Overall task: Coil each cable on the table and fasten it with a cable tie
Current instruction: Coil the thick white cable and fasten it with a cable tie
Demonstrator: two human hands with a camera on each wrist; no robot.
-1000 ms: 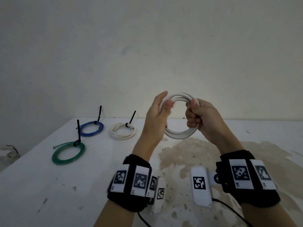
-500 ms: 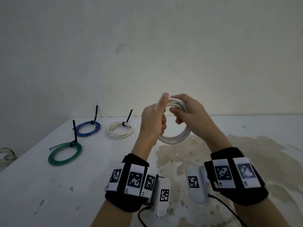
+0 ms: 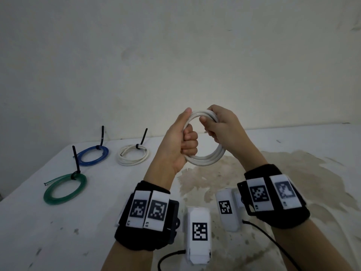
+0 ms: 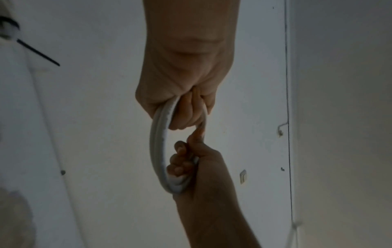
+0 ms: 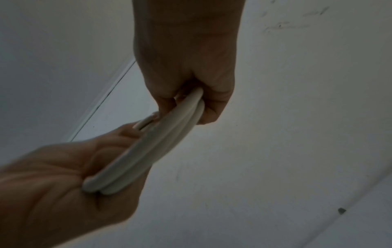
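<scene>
A white cable coil (image 3: 207, 160) is held upright in the air above the white table (image 3: 58, 231). My left hand (image 3: 182, 141) grips its left side, fingers curled through the ring and thumb lying along the top. My right hand (image 3: 218, 124) grips the upper right part, fingers wrapped round the strands. In the left wrist view the coil (image 4: 158, 142) arcs between the two fists. In the right wrist view the coil (image 5: 161, 146) shows several strands side by side. No cable tie shows on this coil.
Three tied coils lie at the table's left: a green one (image 3: 65, 189), a blue one (image 3: 92, 156) and a white one (image 3: 133, 156), each with a black tie tail sticking up. A brownish stain (image 3: 293, 182) spreads across the right of the table. A wall stands close behind.
Both hands have shifted their hold on the white coil. The right hand moved from the right side up to the top right, and the left hand now has its fingers curled through the ring.
</scene>
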